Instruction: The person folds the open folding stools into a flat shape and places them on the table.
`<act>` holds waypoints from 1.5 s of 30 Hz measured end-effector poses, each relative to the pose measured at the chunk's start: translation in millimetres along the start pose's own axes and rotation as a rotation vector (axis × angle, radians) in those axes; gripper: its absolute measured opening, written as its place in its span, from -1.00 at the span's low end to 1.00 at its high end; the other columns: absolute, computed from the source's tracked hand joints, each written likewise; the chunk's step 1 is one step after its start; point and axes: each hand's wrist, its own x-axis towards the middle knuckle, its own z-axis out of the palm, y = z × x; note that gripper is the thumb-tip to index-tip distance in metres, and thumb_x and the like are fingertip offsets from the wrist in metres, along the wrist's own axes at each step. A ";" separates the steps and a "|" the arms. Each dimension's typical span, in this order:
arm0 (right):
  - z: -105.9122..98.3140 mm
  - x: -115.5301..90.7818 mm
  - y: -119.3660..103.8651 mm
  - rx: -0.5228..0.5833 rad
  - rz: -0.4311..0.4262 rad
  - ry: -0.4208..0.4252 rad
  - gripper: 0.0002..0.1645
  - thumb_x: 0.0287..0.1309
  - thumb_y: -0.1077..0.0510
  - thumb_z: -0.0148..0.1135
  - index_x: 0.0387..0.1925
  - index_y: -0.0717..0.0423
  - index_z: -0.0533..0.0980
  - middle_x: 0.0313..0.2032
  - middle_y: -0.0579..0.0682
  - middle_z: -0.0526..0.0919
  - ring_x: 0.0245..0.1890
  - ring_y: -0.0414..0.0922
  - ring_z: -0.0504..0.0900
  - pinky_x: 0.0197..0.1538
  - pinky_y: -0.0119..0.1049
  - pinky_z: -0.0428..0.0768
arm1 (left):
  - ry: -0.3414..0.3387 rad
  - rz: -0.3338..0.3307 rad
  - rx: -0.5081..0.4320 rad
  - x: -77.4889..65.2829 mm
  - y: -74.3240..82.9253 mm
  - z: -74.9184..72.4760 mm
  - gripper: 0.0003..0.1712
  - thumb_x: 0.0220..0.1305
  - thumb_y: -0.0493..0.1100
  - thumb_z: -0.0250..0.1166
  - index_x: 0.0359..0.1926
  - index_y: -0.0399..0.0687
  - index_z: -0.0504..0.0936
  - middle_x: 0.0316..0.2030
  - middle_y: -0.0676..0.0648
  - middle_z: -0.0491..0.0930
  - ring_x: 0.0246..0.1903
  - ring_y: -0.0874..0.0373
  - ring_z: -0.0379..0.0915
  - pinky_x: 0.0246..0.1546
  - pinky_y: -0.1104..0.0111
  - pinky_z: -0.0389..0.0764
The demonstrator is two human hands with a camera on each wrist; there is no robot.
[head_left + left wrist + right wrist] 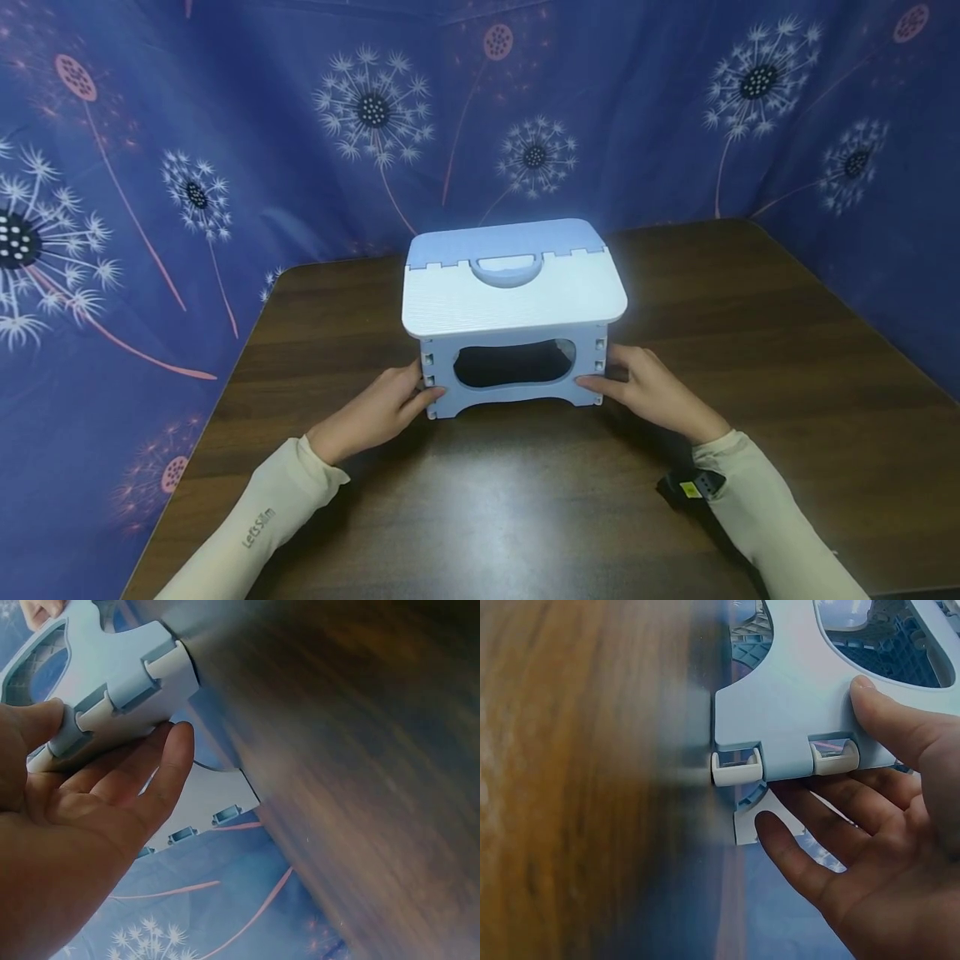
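A blue and white folding step stool (510,300) stands unfolded on the table, its handle slot in the middle of the top. The left hand (382,412) grips the left front leg edge, thumb on the front panel (135,660) and fingers behind the hinged corner. On the opposite side, the right hand (656,392) holds the right front corner the same way. In the right wrist view, the right thumb presses the panel (787,697) beside its oval opening while the other fingers reach round the side. Part of the fingers is hidden behind the legs.
The brown wooden table (750,333) extends around the stool on all sides. A blue cloth with dandelion prints (637,100) hangs behind and at both sides. A black wrist strap (690,487) shows at the right sleeve.
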 end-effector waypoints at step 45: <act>-3.2 -1.7 -0.4 0.037 0.027 -0.051 -0.53 0.35 0.05 0.27 0.20 0.17 0.51 0.07 0.02 0.67 0.03 -0.04 0.64 0.12 0.08 0.56 | -0.055 -0.031 -0.152 -0.2 -0.7 -3.5 -0.46 0.48 -0.17 0.17 0.40 -0.05 0.28 -0.24 -0.09 0.61 -0.33 -0.03 0.55 -0.31 0.34 0.56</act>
